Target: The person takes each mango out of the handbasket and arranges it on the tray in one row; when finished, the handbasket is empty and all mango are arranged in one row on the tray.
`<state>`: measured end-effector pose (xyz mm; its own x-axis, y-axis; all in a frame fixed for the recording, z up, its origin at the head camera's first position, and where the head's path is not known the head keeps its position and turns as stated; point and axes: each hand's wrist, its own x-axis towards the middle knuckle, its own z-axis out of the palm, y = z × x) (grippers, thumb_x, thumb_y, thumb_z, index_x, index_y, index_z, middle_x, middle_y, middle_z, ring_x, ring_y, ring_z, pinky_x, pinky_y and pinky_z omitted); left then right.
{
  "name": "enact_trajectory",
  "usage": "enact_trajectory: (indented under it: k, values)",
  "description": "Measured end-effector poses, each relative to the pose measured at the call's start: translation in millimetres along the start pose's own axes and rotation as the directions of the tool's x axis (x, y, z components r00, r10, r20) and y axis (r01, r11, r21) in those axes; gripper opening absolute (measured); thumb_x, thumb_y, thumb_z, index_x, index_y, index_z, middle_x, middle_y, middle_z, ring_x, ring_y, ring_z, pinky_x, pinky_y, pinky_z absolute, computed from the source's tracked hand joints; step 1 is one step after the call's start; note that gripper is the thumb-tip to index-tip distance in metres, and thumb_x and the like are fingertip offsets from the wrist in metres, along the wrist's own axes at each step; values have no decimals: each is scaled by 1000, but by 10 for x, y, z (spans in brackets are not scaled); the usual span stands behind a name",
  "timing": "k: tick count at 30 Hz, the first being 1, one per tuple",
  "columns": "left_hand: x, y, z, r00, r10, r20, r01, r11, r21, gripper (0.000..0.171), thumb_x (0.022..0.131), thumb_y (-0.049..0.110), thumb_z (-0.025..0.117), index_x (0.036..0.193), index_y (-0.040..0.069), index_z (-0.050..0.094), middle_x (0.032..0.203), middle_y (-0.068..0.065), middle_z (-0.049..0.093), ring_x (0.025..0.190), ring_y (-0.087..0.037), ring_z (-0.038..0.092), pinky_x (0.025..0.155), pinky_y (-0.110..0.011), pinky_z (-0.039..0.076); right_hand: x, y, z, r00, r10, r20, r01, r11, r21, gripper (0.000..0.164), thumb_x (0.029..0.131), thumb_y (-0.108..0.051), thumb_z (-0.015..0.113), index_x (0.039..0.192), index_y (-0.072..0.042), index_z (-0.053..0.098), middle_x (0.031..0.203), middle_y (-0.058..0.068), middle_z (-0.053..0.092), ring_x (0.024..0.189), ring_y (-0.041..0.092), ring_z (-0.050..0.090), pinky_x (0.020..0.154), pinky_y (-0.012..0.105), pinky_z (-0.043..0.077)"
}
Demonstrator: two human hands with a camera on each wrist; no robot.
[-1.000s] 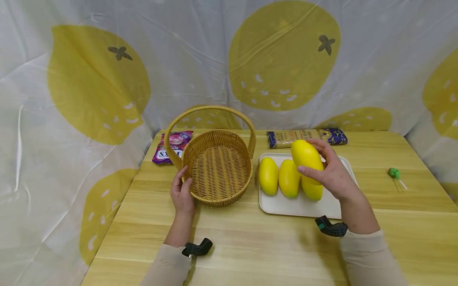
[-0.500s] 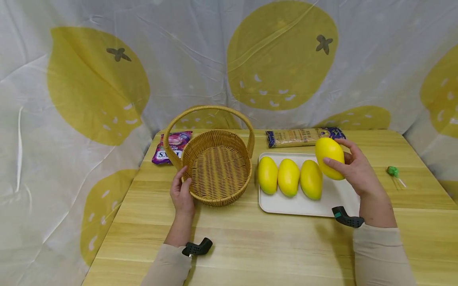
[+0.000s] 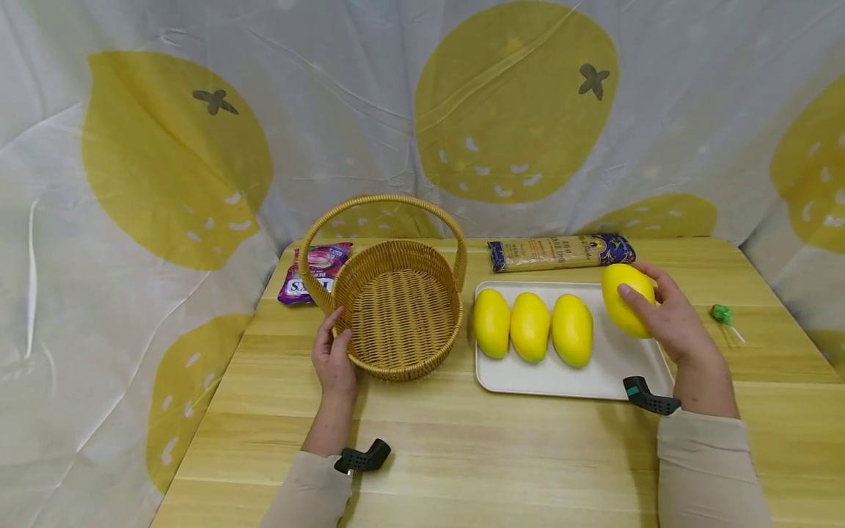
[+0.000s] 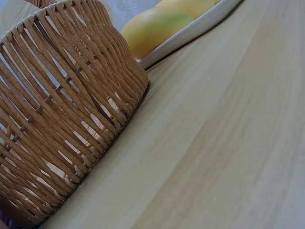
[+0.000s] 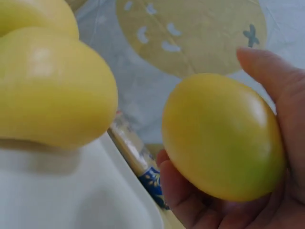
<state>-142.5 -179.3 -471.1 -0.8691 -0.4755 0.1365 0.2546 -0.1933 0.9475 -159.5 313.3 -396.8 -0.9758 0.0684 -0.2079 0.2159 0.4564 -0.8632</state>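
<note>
My right hand [image 3: 676, 323] holds a yellow mango [image 3: 627, 301] over the right end of the white tray [image 3: 614, 374], thumb on the near side. In the right wrist view, fingers curl beneath that mango [image 5: 224, 138], which shows a greenish patch. Three more mangoes lie side by side on the tray: a left one [image 3: 491, 323], a middle one [image 3: 530, 327] and a right one [image 3: 572, 331]. My left hand [image 3: 335, 367] grips the left rim of a round wicker basket [image 3: 403, 315] with a tall arched handle. Nothing lies in the basket.
Behind the basket's left side is a purple snack packet [image 3: 306, 279]. A long blue-and-gold packet [image 3: 561, 253] lies behind the tray. To the far right sits a green-wrapped lollipop [image 3: 722, 314]. A lemon-print curtain [image 3: 370, 110] hangs behind the wooden table [image 3: 502, 455].
My right hand has carried its mango to the right, from above the right one in the row to over the tray's right end. The left hand keeps its place on the basket.
</note>
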Motion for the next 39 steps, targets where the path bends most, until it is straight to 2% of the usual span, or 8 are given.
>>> enact_trajectory:
  k: [4, 8, 13, 16, 20, 24, 32, 39]
  values:
    - [0, 4, -8, 1000, -3, 0, 3, 1000, -2, 40, 96, -4, 48, 133, -2, 63, 150, -9, 53, 136, -12, 47, 99, -15, 49, 7, 63, -20, 998, 55, 17, -54, 998, -30, 88, 97, -54, 60, 165, -25, 11, 155, 40, 24, 120, 44, 45, 82, 27, 45]
    - [-1, 14, -7, 1000, -4, -4, 4, 1000, -1, 40, 96, -5, 47, 131, 1, 65, 149, -6, 54, 137, -12, 46, 102, -17, 48, 18, 134, -55, 993, 100, 63, -95, 993, -67, 93, 96, -55, 63, 164, -19, 12, 154, 39, 28, 124, 47, 44, 87, 34, 46]
    - [9, 13, -10, 1000, 6, -4, -6, 1000, -2, 40, 96, -4, 47, 132, -1, 64, 148, -9, 55, 134, -13, 49, 100, -17, 49, 51, 192, -78, 975, 150, 163, -127, 982, -143, 95, 97, -55, 61, 163, -8, 12, 152, 40, 27, 124, 45, 48, 86, 28, 52]
    - [11, 6, -15, 1000, 11, -5, -11, 1000, -5, 39, 96, -4, 48, 131, -1, 65, 146, -8, 56, 133, -13, 50, 98, -15, 49, 65, 212, -71, 964, 176, 201, -142, 974, -174, 97, 97, -57, 59, 163, -4, 12, 148, 38, 29, 117, 39, 53, 82, 25, 57]
    - [9, -2, -18, 1000, 8, -12, -8, 1000, -6, 39, 96, -3, 49, 131, 1, 66, 147, -7, 56, 133, -11, 50, 99, -15, 48, 68, 229, -70, 953, 210, 219, -160, 960, -229, 99, 95, -61, 59, 161, -1, 15, 144, 36, 35, 112, 35, 58, 85, 29, 58]
    - [7, 3, -25, 1000, 6, -17, -6, 1000, -5, 39, 96, -4, 50, 131, -1, 65, 148, -8, 56, 134, -11, 49, 101, -17, 48, 77, 229, -65, 945, 233, 231, -168, 948, -269, 99, 95, -62, 59, 160, 0, 17, 142, 36, 39, 109, 33, 58, 82, 28, 55]
    - [7, -4, -35, 1000, 2, -23, -2, 1000, 12, 39, 96, -4, 49, 133, -3, 63, 152, -12, 53, 135, -9, 49, 101, -16, 48, 86, 211, -67, 935, 250, 254, -170, 939, -298, 101, 95, -65, 55, 160, 1, 15, 146, 38, 36, 112, 35, 58, 84, 30, 54]
    - [12, -2, -35, 999, 24, -24, -24, 1000, 1, 38, 95, -4, 50, 129, 1, 67, 148, -8, 56, 135, -9, 49, 101, -16, 48, 80, 203, -52, 931, 249, 268, -167, 941, -294, 104, 94, -68, 55, 161, 0, 12, 152, 38, 31, 115, 37, 57, 91, 35, 56]
